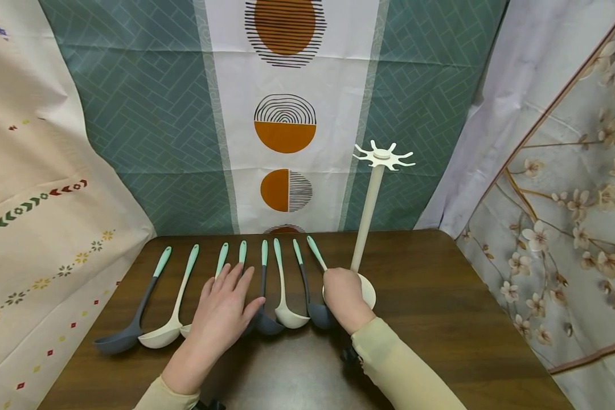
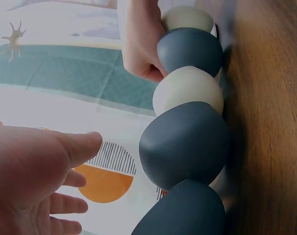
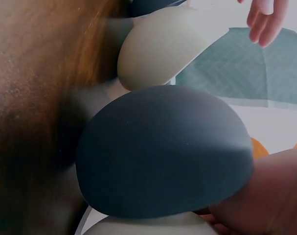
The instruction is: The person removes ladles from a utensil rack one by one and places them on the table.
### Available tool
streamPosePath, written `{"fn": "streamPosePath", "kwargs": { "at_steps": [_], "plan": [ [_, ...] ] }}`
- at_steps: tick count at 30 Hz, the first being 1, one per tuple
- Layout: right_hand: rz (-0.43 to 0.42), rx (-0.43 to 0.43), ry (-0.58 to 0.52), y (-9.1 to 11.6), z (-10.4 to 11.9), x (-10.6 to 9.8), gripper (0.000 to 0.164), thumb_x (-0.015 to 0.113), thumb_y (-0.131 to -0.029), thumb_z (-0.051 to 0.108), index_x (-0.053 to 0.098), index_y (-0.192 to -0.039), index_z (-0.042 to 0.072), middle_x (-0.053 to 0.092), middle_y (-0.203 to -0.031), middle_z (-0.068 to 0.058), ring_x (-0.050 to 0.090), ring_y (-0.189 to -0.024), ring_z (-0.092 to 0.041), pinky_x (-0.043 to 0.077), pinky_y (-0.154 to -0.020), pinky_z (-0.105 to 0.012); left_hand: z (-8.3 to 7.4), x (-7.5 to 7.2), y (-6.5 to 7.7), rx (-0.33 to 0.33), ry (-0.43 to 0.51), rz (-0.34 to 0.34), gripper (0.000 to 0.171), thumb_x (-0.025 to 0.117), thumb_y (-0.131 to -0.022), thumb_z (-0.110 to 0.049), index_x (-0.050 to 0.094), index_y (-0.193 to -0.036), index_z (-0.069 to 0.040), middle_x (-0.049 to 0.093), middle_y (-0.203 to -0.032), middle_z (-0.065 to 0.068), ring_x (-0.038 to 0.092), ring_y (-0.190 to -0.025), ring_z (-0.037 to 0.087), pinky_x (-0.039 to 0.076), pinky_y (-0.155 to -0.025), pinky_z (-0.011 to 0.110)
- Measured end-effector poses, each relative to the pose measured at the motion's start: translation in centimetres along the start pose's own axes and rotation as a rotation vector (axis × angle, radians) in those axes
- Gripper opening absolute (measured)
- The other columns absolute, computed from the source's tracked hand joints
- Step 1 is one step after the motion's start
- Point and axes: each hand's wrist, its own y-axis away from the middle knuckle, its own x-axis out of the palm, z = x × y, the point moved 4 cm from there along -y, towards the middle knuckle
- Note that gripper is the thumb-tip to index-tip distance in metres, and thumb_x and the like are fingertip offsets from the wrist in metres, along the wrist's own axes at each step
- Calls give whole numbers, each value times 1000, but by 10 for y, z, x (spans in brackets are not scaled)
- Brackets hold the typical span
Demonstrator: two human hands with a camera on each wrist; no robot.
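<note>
A row of ladles with mint-green handles lies on the table, some with grey bowls and some with cream ones. At the right end, my right hand [image 1: 345,299] curls round the shaft of a cream ladle [image 1: 318,254]; its bowl is hidden in the head view. Beside it lies a grey ladle [image 1: 320,315], then another cream ladle [image 1: 290,316]. My left hand [image 1: 224,304] is over the middle of the row with fingers spread, holding nothing, and hides parts of the ladles beneath. Behind the right hand stands a cream rack [image 1: 367,219] with hooked arms on top.
At the left end of the row lie a grey ladle [image 1: 120,340] and a cream ladle [image 1: 162,335]. The wooden table [image 1: 441,319] extends to the right of the rack. Patterned cloth [image 1: 174,142] hangs behind the table and along both sides.
</note>
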Motion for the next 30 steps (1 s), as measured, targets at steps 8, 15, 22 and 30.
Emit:
{"fn": "streamPosePath", "kwargs": {
  "at_steps": [8, 15, 22, 30],
  "plan": [
    [126, 38, -16, -9, -1, 9, 17, 83, -91, 1, 75, -76, 4, 64, -64, -9, 68, -59, -27, 56, -50, -42, -2, 1, 2, 5, 0, -8, 68, 83, -102, -37, 60, -156, -3, 55, -159, 26, 44, -153, 50, 39, -116, 72],
    [187, 48, -33, -12, -4, 12, 14, 82, -93, 1, 76, -80, 4, 65, -67, -10, 70, -63, -29, 59, -55, -43, -3, 3, 2, 12, -2, -8, 68, 83, -101, -38, 60, -155, -3, 55, -159, 25, 45, -152, 50, 39, -115, 73],
    [237, 58, -76, -11, -7, 13, 18, 80, -96, 1, 74, -79, 3, 61, -64, -10, 66, -58, -26, 58, -52, -41, -5, 4, 2, 25, -7, -15, 67, 83, -101, -38, 62, -153, -2, 57, -157, 26, 46, -152, 50, 40, -114, 72],
    [77, -11, -113, 4, -5, -13, 24, 84, -98, 13, 69, -84, 0, 61, -68, -10, 68, -61, -29, 59, -57, -42, -7, 3, 1, 35, -7, -12, 66, 82, -102, -39, 62, -154, -3, 57, -158, 25, 45, -153, 49, 39, -115, 73]
  ]
}}
